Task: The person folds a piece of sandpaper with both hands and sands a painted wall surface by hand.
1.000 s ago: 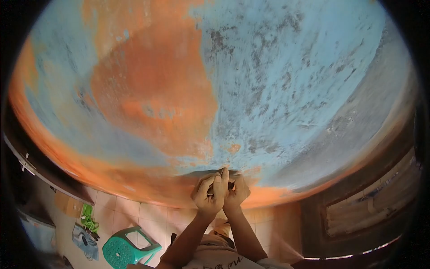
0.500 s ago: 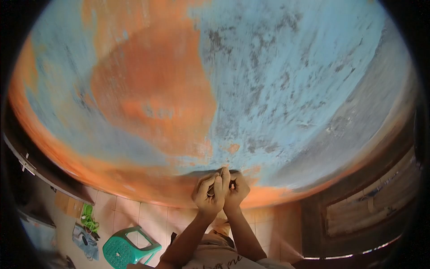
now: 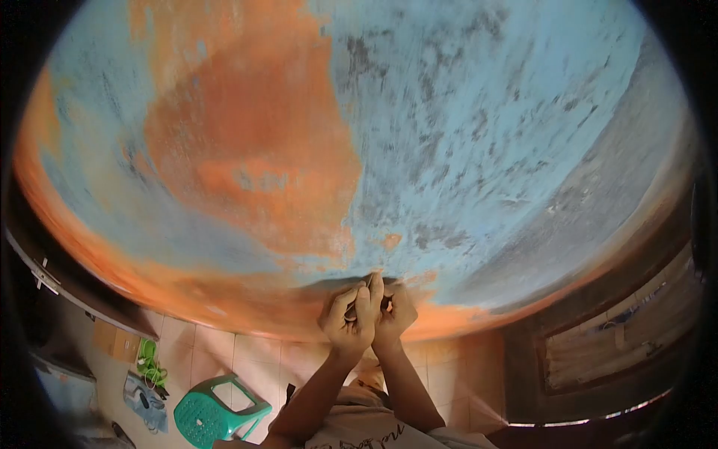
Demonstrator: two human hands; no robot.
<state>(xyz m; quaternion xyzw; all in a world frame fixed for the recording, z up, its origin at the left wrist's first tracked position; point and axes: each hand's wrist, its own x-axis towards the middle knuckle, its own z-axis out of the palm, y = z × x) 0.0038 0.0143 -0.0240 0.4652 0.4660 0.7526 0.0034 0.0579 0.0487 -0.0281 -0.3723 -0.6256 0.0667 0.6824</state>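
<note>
A wall (image 3: 479,187) with worn light blue paint, dark scuffs and large orange patches fills most of the view. My left hand (image 3: 349,318) and my right hand (image 3: 395,313) are held side by side against its lower part. Both are closed, with the fingers curled and pinched. Part of a thin rounded edge shows inside my left hand, but what it belongs to is hidden. Whatever my right hand grips, if anything, is covered by its fingers. Just above my fingertips is a small orange spot (image 3: 390,241) amid the blue.
A green plastic stool (image 3: 202,415) stands on the tiled floor (image 3: 254,350), left of my body. Farther left are a green cable (image 3: 149,367), a cardboard box (image 3: 116,342) and a blue-grey cloth-like item (image 3: 146,404). A dark-framed panel (image 3: 523,367) stands at the right.
The two hands stay together at nearly the same place, shifted very slightly upward. The view has tilted a little. No hold has visibly changed.
</note>
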